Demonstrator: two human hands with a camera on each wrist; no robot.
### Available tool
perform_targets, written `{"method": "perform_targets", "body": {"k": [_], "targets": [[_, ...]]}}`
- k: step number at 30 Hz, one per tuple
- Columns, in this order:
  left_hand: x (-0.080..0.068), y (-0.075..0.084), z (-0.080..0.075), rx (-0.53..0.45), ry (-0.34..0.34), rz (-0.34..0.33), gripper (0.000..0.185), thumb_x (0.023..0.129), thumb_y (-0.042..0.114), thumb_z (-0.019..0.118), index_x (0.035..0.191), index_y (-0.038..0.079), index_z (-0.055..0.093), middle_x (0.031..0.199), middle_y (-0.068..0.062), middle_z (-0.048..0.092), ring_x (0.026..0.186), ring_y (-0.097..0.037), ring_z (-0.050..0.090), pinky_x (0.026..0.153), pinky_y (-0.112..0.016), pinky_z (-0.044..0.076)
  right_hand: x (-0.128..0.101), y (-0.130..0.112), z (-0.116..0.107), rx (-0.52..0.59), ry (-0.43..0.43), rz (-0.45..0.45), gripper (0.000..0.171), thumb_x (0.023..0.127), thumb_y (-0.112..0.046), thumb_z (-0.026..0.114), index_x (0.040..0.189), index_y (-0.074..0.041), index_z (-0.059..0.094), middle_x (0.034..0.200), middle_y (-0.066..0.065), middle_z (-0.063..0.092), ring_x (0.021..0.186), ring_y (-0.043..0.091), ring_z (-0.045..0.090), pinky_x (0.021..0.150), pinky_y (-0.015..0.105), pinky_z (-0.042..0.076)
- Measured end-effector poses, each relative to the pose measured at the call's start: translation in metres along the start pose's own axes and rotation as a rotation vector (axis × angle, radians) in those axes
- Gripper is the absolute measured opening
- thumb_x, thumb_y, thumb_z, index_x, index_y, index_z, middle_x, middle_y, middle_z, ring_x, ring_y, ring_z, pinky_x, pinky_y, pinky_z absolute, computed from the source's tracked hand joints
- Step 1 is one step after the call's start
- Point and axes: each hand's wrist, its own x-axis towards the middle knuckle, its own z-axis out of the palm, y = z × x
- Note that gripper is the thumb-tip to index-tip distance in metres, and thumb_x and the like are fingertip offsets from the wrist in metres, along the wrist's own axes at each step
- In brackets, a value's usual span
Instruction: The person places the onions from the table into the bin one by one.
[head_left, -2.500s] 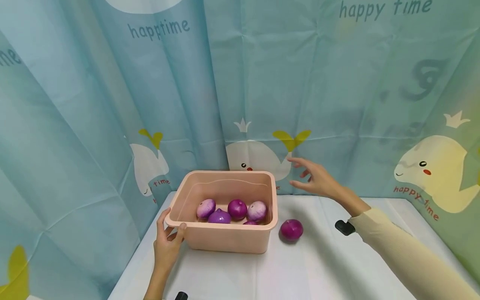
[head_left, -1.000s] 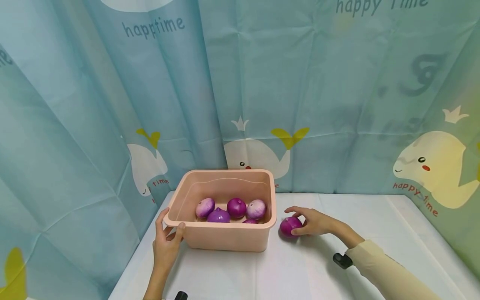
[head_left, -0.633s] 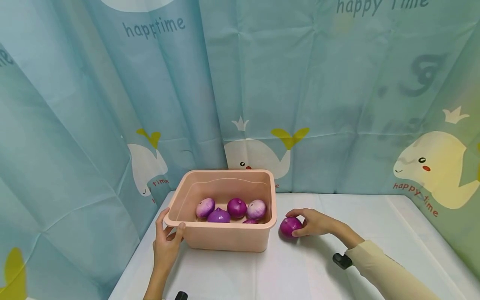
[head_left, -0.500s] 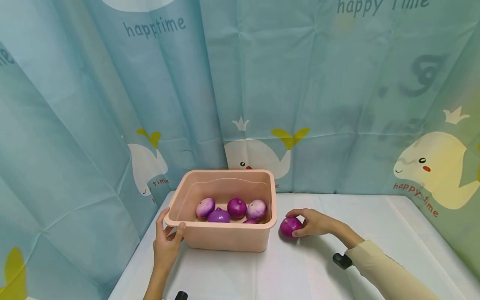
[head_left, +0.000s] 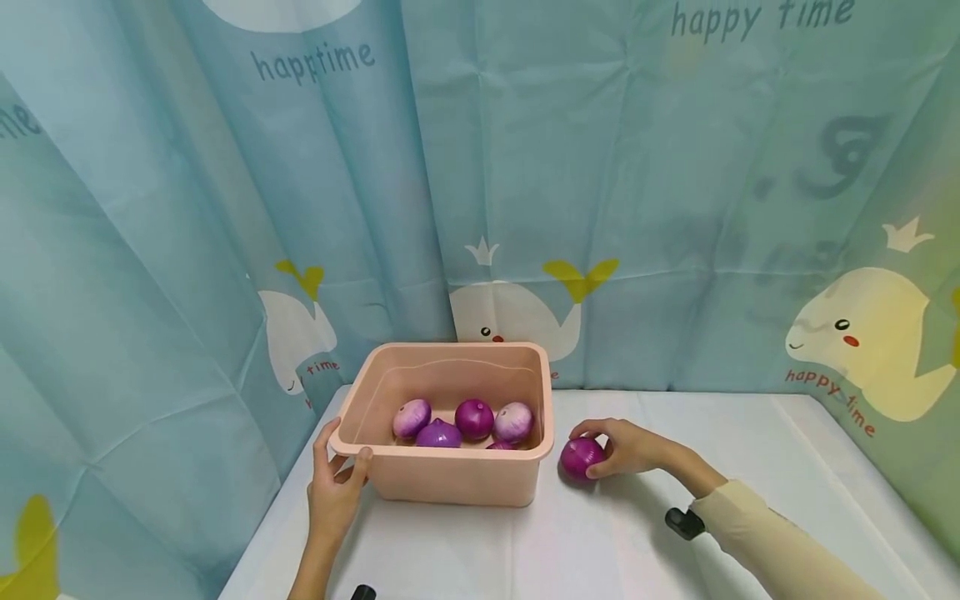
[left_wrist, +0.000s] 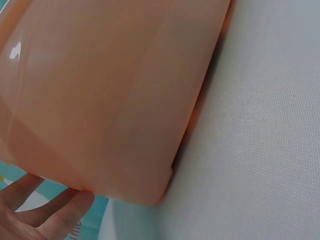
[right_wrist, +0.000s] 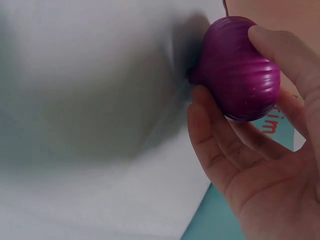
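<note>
My right hand (head_left: pixel 632 448) holds a purple onion (head_left: pixel 581 459) on the table, just right of the bin. In the right wrist view the thumb lies along one side of this onion (right_wrist: pixel 240 70) and the fingers reach round the other. A pink plastic bin (head_left: pixel 453 482) stands left of it, with several purple and pale onions inside, one mostly hidden by the front wall. At the bin's front left corner my left hand (head_left: pixel 332 492) grips the rim, thumb in front and fingers along the side. The left wrist view shows fingertips against the bin's wall (left_wrist: pixel 100 100).
A white cloth (head_left: pixel 450 550) covers the table. Close behind the bin hangs a blue curtain (head_left: pixel 525 167) with whale prints, which also encloses the left and right sides. A black wrist device (head_left: pixel 684 524) sits beside the right sleeve.
My right hand has come down from the air right of the bin and taken hold of the onion on the table. The left hand and the bin have stayed put.
</note>
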Motion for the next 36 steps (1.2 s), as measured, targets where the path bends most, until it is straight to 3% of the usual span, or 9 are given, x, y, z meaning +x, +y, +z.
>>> {"method": "perform_targets", "body": {"k": [5, 12, 17, 23, 30, 36], "targets": [[0.000, -0.001, 0.000, 0.003, -0.005, 0.003, 0.069, 0.101, 0.024, 0.067, 0.159, 0.029, 0.030, 0.158, -0.021, 0.041, 0.108, -0.050, 0.067, 0.077, -0.037, 0.062, -0.002, -0.004, -0.012, -0.027, 0.020, -0.075, 0.050, 0.084, -0.012, 0.083, 0.128, -0.011, 0.061, 0.127, 0.011, 0.063, 0.094, 0.020, 0.064, 0.081, 0.031, 0.057], [-0.001, -0.001, 0.000, 0.002, -0.009, -0.004, 0.068, 0.101, 0.026, 0.067, 0.158, 0.029, 0.031, 0.157, -0.022, 0.043, 0.109, -0.050, 0.067, 0.073, -0.022, 0.058, -0.007, -0.020, -0.045, -0.070, 0.078, -0.204, 0.050, 0.082, -0.003, 0.083, 0.126, -0.004, 0.060, 0.124, 0.013, 0.062, 0.107, 0.030, 0.061, 0.079, 0.035, 0.060], [-0.001, 0.000, 0.000, 0.003, -0.014, -0.018, 0.068, 0.101, 0.028, 0.067, 0.159, 0.030, 0.030, 0.158, -0.022, 0.040, 0.110, -0.050, 0.066, 0.072, -0.019, 0.056, -0.007, -0.037, -0.071, -0.097, 0.128, -0.223, 0.051, 0.082, -0.003, 0.083, 0.128, -0.004, 0.060, 0.125, 0.013, 0.062, 0.105, 0.028, 0.061, 0.080, 0.036, 0.060], [0.000, 0.000, 0.001, 0.000, -0.015, -0.010, 0.068, 0.101, 0.027, 0.067, 0.159, 0.030, 0.030, 0.159, -0.021, 0.040, 0.110, -0.049, 0.067, 0.071, -0.018, 0.055, -0.006, -0.051, -0.093, -0.094, 0.247, -0.226, 0.056, 0.081, -0.003, 0.086, 0.129, -0.006, 0.059, 0.127, 0.015, 0.059, 0.092, 0.025, 0.065, 0.076, 0.034, 0.061], [0.000, 0.000, 0.000, -0.011, -0.010, 0.001, 0.068, 0.101, 0.026, 0.067, 0.158, 0.030, 0.031, 0.158, -0.021, 0.041, 0.109, -0.049, 0.067, 0.072, -0.018, 0.056, -0.003, -0.062, -0.107, -0.131, 0.363, -0.229, 0.060, 0.080, 0.000, 0.086, 0.132, -0.006, 0.058, 0.129, 0.015, 0.058, 0.091, 0.026, 0.066, 0.072, 0.034, 0.062], [-0.002, 0.002, -0.001, -0.010, -0.012, -0.007, 0.067, 0.102, 0.027, 0.067, 0.158, 0.029, 0.031, 0.157, -0.025, 0.041, 0.109, -0.050, 0.067, 0.074, -0.025, 0.059, -0.001, -0.070, -0.115, -0.161, 0.407, -0.207, 0.062, 0.080, -0.001, 0.086, 0.134, -0.006, 0.057, 0.131, 0.015, 0.057, 0.091, 0.027, 0.067, 0.072, 0.033, 0.062]]}}
